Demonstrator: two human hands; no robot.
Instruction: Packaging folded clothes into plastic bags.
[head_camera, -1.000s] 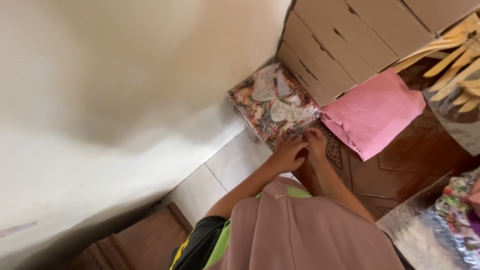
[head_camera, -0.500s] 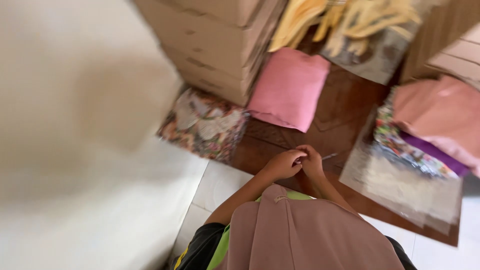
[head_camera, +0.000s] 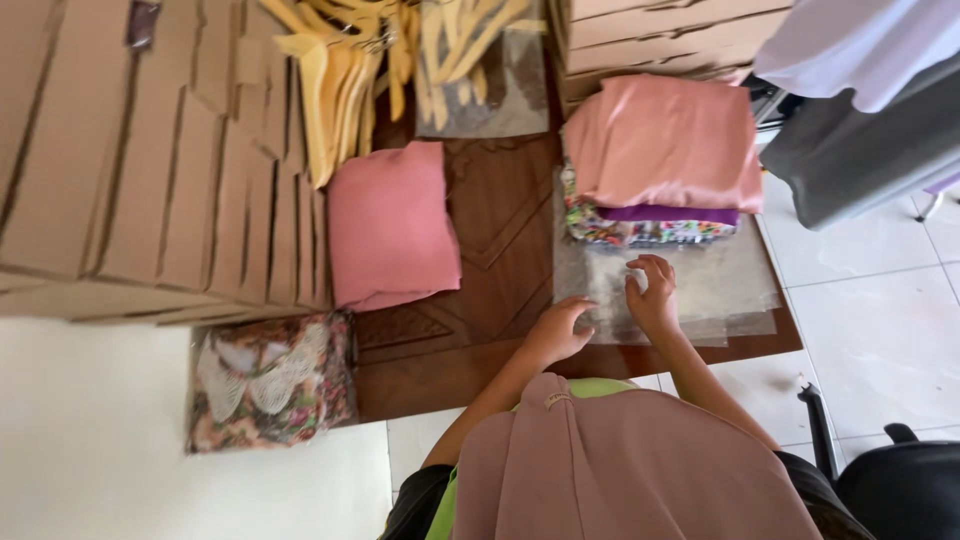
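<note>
Far left, flattened cardboard boxes (head_camera: 150, 150) stand stacked on edge, filling the upper left corner. Below them a bagged floral cloth (head_camera: 270, 385) lies on the floor, half on the pale surface, its right edge at the brown wooden panel (head_camera: 480, 230). Yellow wooden hangers (head_camera: 340, 70) are heaped at top, overlapping the boxes' right edge and a clear bag of more hangers. Under the hangers a folded pink cloth (head_camera: 392, 225) lies on the panel, just beside the boxes.

Middle: the person's left hand (head_camera: 560, 330) rests at the near left edge of a stack of clear plastic bags (head_camera: 730, 290), fingers curled down and close together on the plastic's edge; cannot tell whether they pinch it. The right hand (head_camera: 652, 295) is just beside it, flat on top of the bags, fingers (head_camera: 650, 265) spread and lightly bent, tips touching the plastic. The two hands are near each other, not touching. The bags lie flat on the panel's right part, reaching its right edge.

Behind the bags, touching their far edge, a pile of folded clothes (head_camera: 665, 160): salmon pink on top, purple under it, floral bagged pieces at the bottom. More boxes behind that pile. Far right, white floor tiles (head_camera: 880, 330), grey and white garments (head_camera: 860, 150) hanging in at top right, a black chair (head_camera: 900, 480) at bottom right. The person's mauve headscarf fills the bottom middle.
</note>
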